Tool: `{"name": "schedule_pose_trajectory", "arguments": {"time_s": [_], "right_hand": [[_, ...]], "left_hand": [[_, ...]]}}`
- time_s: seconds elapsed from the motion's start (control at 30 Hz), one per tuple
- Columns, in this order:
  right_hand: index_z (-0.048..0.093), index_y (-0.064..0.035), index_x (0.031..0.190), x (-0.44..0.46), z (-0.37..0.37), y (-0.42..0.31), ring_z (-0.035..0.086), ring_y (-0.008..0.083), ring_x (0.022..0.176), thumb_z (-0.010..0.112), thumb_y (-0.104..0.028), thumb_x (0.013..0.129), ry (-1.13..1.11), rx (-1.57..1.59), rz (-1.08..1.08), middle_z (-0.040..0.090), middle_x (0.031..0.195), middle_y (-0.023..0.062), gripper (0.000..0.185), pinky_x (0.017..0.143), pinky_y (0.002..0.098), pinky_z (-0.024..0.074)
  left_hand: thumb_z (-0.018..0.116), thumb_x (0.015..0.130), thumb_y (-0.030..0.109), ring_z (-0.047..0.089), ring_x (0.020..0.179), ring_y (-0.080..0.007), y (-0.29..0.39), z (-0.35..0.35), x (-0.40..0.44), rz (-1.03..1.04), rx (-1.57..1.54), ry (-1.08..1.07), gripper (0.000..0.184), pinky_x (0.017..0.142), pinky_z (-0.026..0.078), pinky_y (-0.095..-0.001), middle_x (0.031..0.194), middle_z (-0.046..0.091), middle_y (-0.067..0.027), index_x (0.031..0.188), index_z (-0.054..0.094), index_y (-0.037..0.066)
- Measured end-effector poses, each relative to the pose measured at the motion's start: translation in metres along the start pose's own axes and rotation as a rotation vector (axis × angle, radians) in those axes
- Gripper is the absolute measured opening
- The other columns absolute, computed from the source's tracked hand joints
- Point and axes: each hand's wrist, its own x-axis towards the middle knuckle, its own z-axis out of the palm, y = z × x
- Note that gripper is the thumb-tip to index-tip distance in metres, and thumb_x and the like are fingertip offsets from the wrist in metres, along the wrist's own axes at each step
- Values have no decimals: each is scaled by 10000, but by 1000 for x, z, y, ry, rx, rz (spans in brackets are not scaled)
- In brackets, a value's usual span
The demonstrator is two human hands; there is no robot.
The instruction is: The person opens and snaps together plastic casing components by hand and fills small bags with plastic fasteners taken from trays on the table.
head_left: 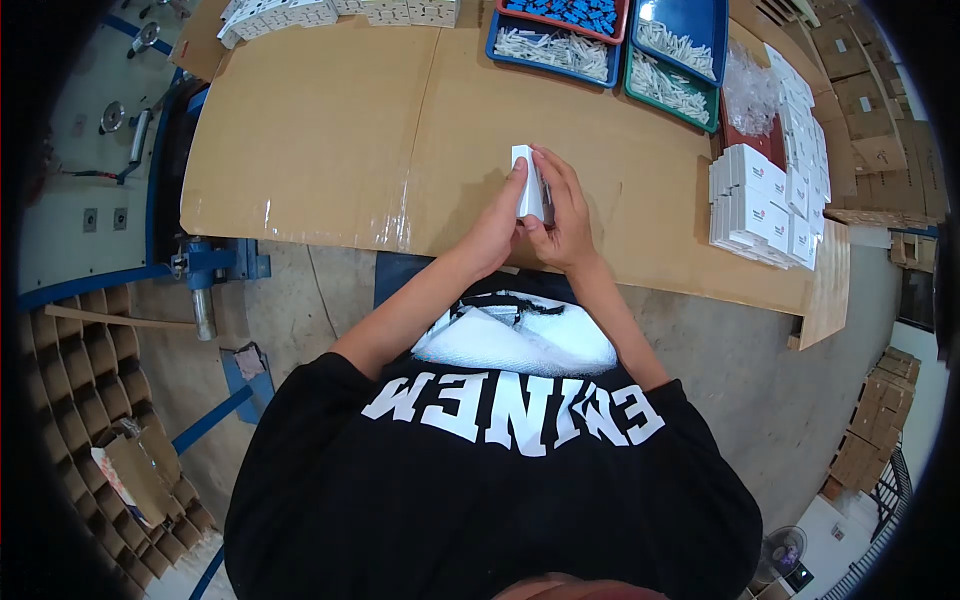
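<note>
A small white box (pixel 529 186) stands on edge between my two hands, above the front part of the cardboard-covered table (pixel 330 130). My left hand (pixel 495 225) grips its left side, with the thumb along the top. From the right, my right hand (pixel 566 215) wraps round the same box, its fingers curled over the far end and its thumb near the close end. A dark gap shows between the box and my right palm; what lies in it is too small to make out.
Blue, red and green trays (pixel 553 56) of small white and blue parts stand at the back. Stacked white boxes (pixel 757 205) are at the right edge, beside clear plastic bags (pixel 750 90). More white boxes (pixel 285 14) line the back left.
</note>
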Motion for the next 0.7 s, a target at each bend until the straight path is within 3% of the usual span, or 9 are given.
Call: {"name": "schedule_pose_trajectory", "arguments": {"time_s": [0.23, 0.37, 0.53, 0.7], "right_hand": [[523, 69, 1391, 0, 2, 8, 617, 432, 1158, 585, -525, 957, 77, -23, -113, 606, 1326, 258, 737, 978, 466, 509], [518, 89, 1398, -4, 2, 8, 627, 444, 1160, 551, -516, 994, 74, -49, -129, 613, 1329, 271, 729, 979, 466, 515], [462, 119, 1444, -10, 10, 6, 604, 456, 1248, 414, -470, 1075, 83, -105, -136, 577, 1389, 296, 697, 1028, 463, 506], [500, 147, 1393, -9, 13, 3, 601, 460, 1259, 315, -465, 1096, 76, -91, -104, 577, 1376, 323, 704, 1054, 458, 490]], "left_hand": [[435, 1040, 623, 583, 1197, -193, 2, 13, -10, -49, -81, -30, 642, 1022, 503, -349, 1283, 563, -60, 1441, 441, 122], [456, 1041, 606, 580, 1181, -182, -1, 11, -8, -53, -80, -18, 625, 1016, 495, -344, 1277, 564, -54, 1438, 448, 123], [471, 1055, 568, 574, 1129, -145, -5, 14, -6, 14, -14, 108, 578, 997, 474, -328, 1259, 565, -38, 1427, 468, 125], [472, 1053, 572, 569, 1139, -143, -10, 7, -3, 62, 17, 97, 591, 994, 474, -322, 1253, 565, -34, 1431, 466, 119]]}}
